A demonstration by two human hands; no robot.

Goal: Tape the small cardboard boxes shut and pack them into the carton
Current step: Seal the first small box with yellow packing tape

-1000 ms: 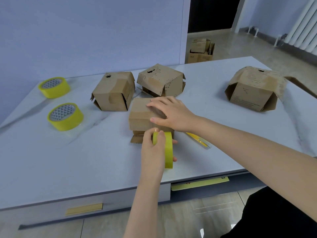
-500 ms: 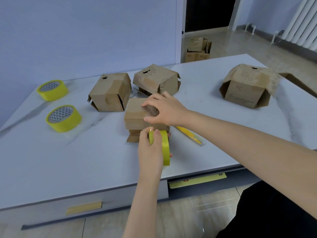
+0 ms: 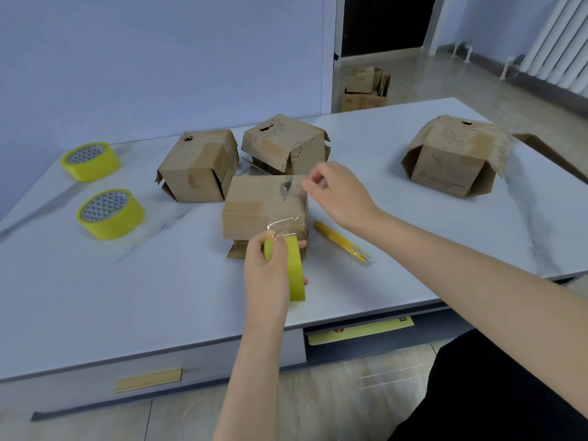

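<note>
Counter [image 3: 159, 297] bore one small cardboard box [image 3: 264, 205] centre-front; right hand [image 3: 342, 194] hung over its far right corner, fingers curled, grip too blurred to tell; left hand [image 3: 262, 276] gripped yellow tape roll [image 3: 296, 275] at its near face.

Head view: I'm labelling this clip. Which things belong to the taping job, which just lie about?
Job: left hand gripping tape roll; right hand; front box; rear left box; rear middle box; right box.
Lying about: far spare roll; near spare roll; yellow tool.
</note>
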